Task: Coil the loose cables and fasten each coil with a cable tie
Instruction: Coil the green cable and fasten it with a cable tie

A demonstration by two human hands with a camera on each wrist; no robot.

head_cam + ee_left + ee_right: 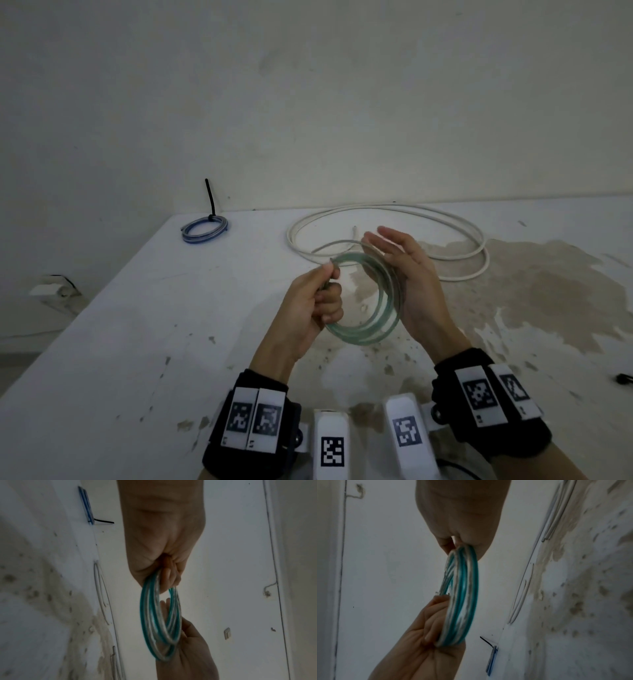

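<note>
A blue coil [205, 230] with a black tie [209, 198] lies at the far left corner of the table [113, 329]. Your left hand [313, 305] has its fingers curled tight around one side of the green cable coil [371, 301], held up above the table's middle. Your right hand [407, 277] cups the other side, fingers mostly straight; the thumb may be pressing it. A loose white cable [394, 236] lies by the far edge.

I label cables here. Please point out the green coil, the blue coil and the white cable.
green coil [383, 329], head view, lower loops.
blue coil [205, 230], head view, middle.
white cable [455, 219], head view, far curve.
</note>
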